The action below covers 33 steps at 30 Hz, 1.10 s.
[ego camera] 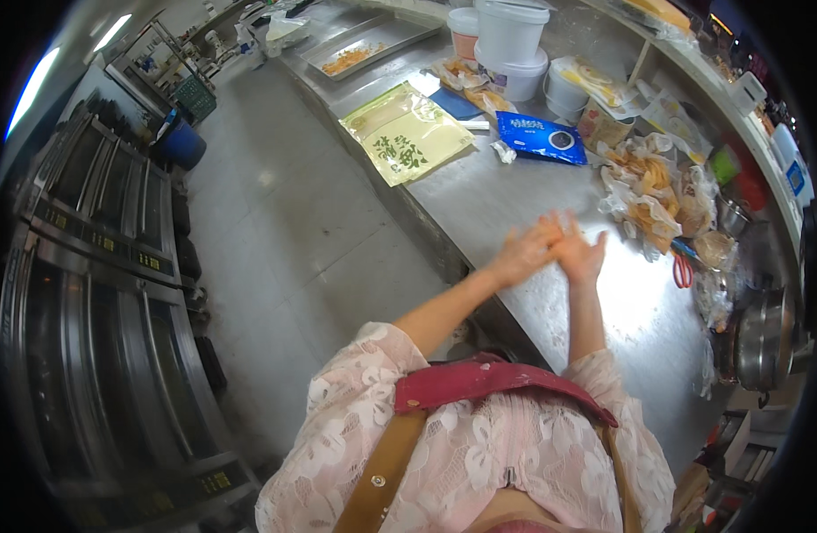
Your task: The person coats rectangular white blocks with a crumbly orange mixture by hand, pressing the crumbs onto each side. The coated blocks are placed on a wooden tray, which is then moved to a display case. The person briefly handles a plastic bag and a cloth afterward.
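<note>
My left hand (525,255) and my right hand (579,253) meet above the stainless steel worktop (515,200), fingers touching and blurred. The thumbs stand apart, and I see nothing held in either hand. Ahead to the left lies a pale yellow-green pouch (408,136) bearing writing, its near corner at the worktop's edge. A shiny blue pouch (541,138) rests farther forward, with a crumpled white scrap (505,152) beside it. Right of my hands are crumpled clear plastic bags (648,190) with yellowish-orange contents. Scissors with red handles (683,271) lie near them.
At the far end sits a metal tray (401,40) with orange shreds. White plastic buckets (511,33) are stacked at the back. Metal pots (761,340) line the right side. Across the tiled floor (301,220) stand steel ovens (102,320) and a blue bin (180,141).
</note>
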Motion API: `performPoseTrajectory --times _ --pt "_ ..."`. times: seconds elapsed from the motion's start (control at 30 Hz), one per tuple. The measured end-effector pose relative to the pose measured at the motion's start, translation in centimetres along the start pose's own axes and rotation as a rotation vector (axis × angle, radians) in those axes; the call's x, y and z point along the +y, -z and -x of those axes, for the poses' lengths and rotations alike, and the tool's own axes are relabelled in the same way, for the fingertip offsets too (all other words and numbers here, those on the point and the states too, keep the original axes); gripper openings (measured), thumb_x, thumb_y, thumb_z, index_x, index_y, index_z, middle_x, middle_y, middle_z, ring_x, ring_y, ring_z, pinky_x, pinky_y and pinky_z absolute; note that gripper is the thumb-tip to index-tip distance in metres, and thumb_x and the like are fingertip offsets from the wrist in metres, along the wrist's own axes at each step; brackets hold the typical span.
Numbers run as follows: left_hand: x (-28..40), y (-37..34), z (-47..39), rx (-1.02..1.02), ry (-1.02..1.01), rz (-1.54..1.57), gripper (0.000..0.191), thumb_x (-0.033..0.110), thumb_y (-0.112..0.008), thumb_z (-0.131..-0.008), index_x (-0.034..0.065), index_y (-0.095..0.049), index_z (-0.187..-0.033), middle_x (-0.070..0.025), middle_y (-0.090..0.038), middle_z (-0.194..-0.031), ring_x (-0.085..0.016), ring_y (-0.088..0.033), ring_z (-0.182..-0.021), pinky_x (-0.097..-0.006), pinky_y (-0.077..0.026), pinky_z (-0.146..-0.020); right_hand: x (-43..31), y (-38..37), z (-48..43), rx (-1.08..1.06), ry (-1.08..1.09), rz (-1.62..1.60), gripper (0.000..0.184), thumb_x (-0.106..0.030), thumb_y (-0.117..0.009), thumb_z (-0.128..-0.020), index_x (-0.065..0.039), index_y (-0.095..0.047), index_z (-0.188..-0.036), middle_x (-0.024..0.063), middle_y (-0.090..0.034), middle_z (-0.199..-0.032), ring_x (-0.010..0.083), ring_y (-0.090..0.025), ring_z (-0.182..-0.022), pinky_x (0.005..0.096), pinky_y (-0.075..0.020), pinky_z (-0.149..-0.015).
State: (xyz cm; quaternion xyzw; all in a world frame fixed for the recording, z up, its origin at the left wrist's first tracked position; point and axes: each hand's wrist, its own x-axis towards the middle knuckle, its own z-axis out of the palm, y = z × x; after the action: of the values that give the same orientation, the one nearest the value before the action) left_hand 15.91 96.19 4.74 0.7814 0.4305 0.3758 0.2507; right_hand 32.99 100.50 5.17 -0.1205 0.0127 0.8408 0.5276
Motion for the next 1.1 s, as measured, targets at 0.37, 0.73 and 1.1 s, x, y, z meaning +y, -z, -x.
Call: performPoseTrajectory --times 0.37,0.73,1.1 --pt "-20.9 20.8 3.7 0.253 0.653 -0.256 0.036 0.025 -0.064 -0.088 0.0048 -0.064 -0.118 -0.0158 -0.063 -0.121 -0.033 -0.057 -0.116 -0.0434 -0.046 -0.096 8.5 1.1 -19.7 0.364 0.153 0.862 0.054 -0.037 -0.056 -0.096 -0.014 -0.045 -0.143 0.0102 -0.041 -0.148 0.0320 -0.044 -0.130 0.0599 -0.0298 -0.107" --pt "-29.3 28.2 2.7 -0.089 0.319 -0.292 0.056 0.030 -0.071 -0.084 0.0072 -0.054 -0.133 -0.0161 -0.048 -0.139 -0.033 -0.046 -0.129 -0.0468 -0.039 -0.104 21.0 0.0 -31.8 0.545 0.171 0.970 0.032 -0.023 -0.054 -0.095 -0.002 -0.059 -0.118 0.0073 -0.064 -0.100 0.0186 -0.063 -0.087 0.0337 -0.0513 -0.081" --pt "-27.7 40.6 -7.9 -0.216 0.178 0.963 0.064 0.036 -0.062 -0.095 0.0053 -0.038 -0.146 -0.0137 -0.046 -0.142 -0.024 -0.045 -0.131 -0.0358 -0.039 -0.107 30.2 -23.6 -33.0 0.278 1.064 1.256 0.016 -0.012 -0.056 -0.100 -0.004 -0.059 -0.086 -0.0021 -0.057 -0.076 0.0037 -0.049 -0.072 0.0218 -0.0399 -0.064"
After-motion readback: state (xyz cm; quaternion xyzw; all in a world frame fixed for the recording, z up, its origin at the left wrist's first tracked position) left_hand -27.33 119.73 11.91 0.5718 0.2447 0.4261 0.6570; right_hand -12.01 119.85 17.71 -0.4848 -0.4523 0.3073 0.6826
